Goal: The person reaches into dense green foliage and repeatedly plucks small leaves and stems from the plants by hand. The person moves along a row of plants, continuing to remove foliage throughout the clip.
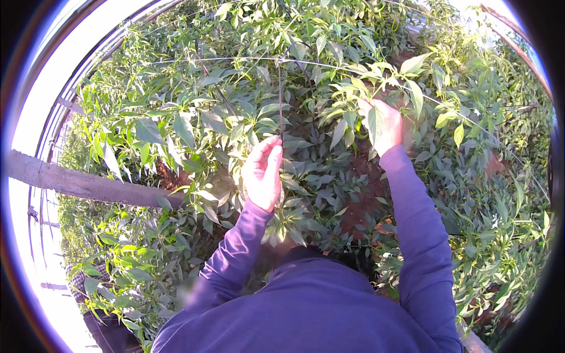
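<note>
Leafy pepper plants [304, 181] surround both hands. My left hand [264, 174] is raised with thumb and fingertips brought together at a thin dark string [280, 101], which hangs from a white line [247, 58] stretched across the rows. Whether the fingers pinch the string is not clear. Below that line at the right, my right hand [384, 123] is curled at a leafy pepper shoot [371, 81]. Leaves cover part of its fingers, so its grip on the stem is hidden.
A thick pole [97, 183] enters from the left among the plants. At the lower left another person [103, 326] in dark trousers and a checked top is partly behind foliage. Reddish soil [359, 212] shows between rows. Curved frame bars [44, 137] stand at the left.
</note>
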Demonstrator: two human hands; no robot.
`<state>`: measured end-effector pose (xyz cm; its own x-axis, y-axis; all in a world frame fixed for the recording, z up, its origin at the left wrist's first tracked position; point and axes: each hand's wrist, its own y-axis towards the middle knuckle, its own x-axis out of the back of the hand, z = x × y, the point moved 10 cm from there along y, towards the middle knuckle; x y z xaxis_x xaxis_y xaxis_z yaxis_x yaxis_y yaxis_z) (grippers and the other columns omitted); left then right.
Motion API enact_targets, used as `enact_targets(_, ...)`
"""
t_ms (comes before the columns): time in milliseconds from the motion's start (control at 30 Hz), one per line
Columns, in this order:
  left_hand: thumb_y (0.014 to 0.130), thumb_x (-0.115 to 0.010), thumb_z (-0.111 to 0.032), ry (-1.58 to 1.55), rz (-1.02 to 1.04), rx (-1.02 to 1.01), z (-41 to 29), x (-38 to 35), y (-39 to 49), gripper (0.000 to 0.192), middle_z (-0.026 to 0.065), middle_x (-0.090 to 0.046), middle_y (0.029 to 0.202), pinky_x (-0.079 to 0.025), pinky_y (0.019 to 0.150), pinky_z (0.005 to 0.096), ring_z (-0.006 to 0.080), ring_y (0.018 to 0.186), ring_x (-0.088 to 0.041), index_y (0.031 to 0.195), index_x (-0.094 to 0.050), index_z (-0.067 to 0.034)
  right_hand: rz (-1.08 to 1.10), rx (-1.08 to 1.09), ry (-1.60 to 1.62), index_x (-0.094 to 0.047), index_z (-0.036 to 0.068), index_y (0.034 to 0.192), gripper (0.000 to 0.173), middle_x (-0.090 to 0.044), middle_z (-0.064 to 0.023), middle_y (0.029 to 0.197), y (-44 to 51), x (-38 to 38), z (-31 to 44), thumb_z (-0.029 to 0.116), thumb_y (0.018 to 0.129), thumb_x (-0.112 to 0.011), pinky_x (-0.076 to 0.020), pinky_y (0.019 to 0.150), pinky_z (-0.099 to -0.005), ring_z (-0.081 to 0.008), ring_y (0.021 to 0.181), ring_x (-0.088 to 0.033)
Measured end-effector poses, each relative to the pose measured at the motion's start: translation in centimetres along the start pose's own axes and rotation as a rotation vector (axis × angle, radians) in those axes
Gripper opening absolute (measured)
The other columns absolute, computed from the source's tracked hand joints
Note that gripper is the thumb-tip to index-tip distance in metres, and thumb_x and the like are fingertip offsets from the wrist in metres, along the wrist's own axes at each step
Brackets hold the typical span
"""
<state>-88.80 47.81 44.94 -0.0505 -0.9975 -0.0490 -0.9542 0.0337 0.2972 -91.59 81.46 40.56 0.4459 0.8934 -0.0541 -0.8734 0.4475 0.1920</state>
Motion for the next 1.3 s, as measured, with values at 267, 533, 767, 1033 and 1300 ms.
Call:
enact_targets(267,0.103,-0.064,-0.015,0.002,0.092,0.280,3.6,-2.5,6.8,0.035,0.0093,-0.072,0.117,-0.058,0.073,0.0271,0.0148,0.086,-0.072,0.135,-0.061,-0.001,0.177,0.093,-0.348,-0.080,0.006,0.101,0.032,-0.076,-0.0138,0.083,3.6,-8.4,2.6,0.036,0.089,-0.076,-0.0552,0.072,-0.0376,-0.0271,0.072,-0.072)
enact_targets(533,0.092,-0.082,-0.028,0.232,0.170,0.304,3.4,-5.1,10.6,0.037,0.0006,-0.072,0.091,-0.048,0.056,0.0223,0.0070,0.069,-0.063,0.119,-0.069,-0.006,0.305,0.078,-0.386,-0.083,0.015,0.101,0.025,-0.077,-0.0134,0.091,3.7,-15.6,1.0,0.034,0.088,-0.074,-0.0575,0.080,-0.0443,-0.0340,0.085,-0.073)
enact_targets(767,0.091,-0.082,-0.018,-0.063,0.156,0.083,4.2,-5.0,12.2,0.036,-0.0012,-0.069,0.091,-0.049,0.064,0.0229,0.0059,0.072,-0.060,0.121,-0.072,-0.001,0.358,0.265,-0.695,-0.079,0.011,0.103,0.026,-0.074,-0.0194,0.089,2.0,-17.1,2.3,0.031,0.088,-0.073,-0.0565,0.078,-0.0465,-0.0401,0.086,-0.073)
enact_targets(1033,0.101,-0.068,-0.013,-0.122,-0.021,0.235,7.3,-2.4,11.9,0.015,0.0047,-0.072,0.090,-0.054,0.062,0.0267,0.0112,0.073,-0.066,0.111,-0.071,-0.001,0.279,-0.076,-0.007,-0.071,0.004,0.114,0.026,-0.076,-0.0137,0.086,-4.4,-16.7,1.3,0.021,0.094,-0.069,-0.0558,0.068,-0.0370,-0.0228,0.073,-0.073)
enact_targets(1300,0.099,-0.070,-0.010,-0.079,-0.068,0.363,6.3,-0.8,14.1,0.021,0.0092,-0.073,0.104,-0.061,0.069,0.0296,0.0216,0.087,-0.075,0.117,-0.067,0.000,0.781,-0.490,0.543,-0.072,0.001,0.116,0.033,-0.073,-0.0057,0.095,-7.3,-20.5,0.0,0.030,0.104,-0.063,-0.0545,0.060,-0.0261,-0.0099,0.066,-0.065)
